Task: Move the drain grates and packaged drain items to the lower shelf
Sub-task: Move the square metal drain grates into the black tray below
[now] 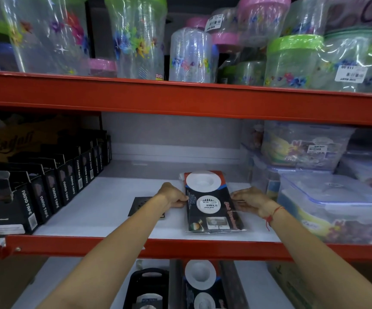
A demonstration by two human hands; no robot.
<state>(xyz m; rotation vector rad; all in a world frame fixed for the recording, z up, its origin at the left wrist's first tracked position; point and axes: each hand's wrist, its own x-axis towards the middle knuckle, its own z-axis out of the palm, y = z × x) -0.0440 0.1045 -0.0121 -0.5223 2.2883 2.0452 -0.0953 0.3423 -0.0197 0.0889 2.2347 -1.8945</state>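
A packaged drain item [211,202], a dark card with white round strainers in clear plastic, lies on the white middle shelf [104,210]. My left hand [174,195] grips its left edge and my right hand [248,199] grips its right edge. A square metal drain grate [141,205] lies flat on the shelf just left of the package, partly hidden under my left wrist. On the lower shelf [69,284], a similar packaged drain item [200,284] and a black packaged item [149,288] show below the red beam.
Black nano tape boxes [53,186] line the middle shelf's left side. Clear lidded plastic containers [328,197] are stacked on its right. Red shelf beams [180,248] cross the front. Wrapped floral plastic jars [136,39] fill the top shelf.
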